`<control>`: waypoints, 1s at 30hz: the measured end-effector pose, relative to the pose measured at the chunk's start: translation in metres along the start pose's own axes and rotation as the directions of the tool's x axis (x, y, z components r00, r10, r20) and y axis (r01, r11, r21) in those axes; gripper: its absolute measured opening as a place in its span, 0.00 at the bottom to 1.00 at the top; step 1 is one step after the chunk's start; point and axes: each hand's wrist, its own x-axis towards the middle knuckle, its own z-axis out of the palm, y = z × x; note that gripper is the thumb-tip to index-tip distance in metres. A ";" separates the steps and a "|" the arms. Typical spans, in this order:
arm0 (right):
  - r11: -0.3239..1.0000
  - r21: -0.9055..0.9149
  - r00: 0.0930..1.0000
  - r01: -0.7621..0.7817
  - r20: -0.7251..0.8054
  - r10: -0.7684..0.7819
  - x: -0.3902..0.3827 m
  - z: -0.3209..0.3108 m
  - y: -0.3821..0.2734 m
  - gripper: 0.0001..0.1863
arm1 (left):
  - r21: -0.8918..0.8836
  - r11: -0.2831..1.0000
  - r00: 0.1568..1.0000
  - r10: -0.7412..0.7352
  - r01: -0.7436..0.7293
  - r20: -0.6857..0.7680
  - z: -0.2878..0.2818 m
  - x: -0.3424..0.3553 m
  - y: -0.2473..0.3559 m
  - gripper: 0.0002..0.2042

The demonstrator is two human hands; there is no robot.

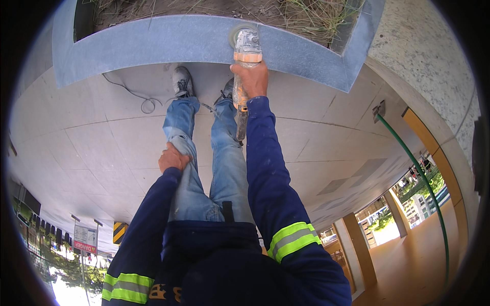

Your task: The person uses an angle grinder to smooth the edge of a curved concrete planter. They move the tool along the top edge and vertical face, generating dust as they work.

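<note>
– what could go wrong?
– the dusty grinder (248,48) is wrapped by the right hand (253,79) alone; its round disc (234,34), set over the ledge (168,41), could be kicked sideways if snagged.
– and the left hand (173,158)?
– it is laid on the faded jeans (229,158); whether cloth is pinched cannot be told.
– the ledge?
– smooth, blue-grey, flat-topped, bordered by rough soil (204,6).
</note>
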 end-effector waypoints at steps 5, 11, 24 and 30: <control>0.994 0.110 0.997 -0.023 -0.064 0.030 -0.004 -0.019 0.005 0.27 | -0.007 1.000 1.000 -0.003 0.003 0.001 0.005 0.002 -0.004 0.41; 0.988 0.153 0.999 0.008 -0.041 -0.002 0.014 -0.027 -0.006 0.27 | -0.011 1.000 1.000 -0.004 0.004 0.025 -0.001 0.000 -0.003 0.42; 0.996 0.077 0.997 -0.045 -0.057 0.050 -0.009 -0.004 -0.001 0.28 | 0.001 1.000 1.000 -0.014 0.014 0.018 0.001 0.005 -0.005 0.43; 0.977 0.212 0.991 -0.030 -0.121 0.057 0.006 -0.027 0.000 0.23 | -0.019 0.999 0.999 0.027 -0.027 0.030 -0.010 0.005 -0.002 0.46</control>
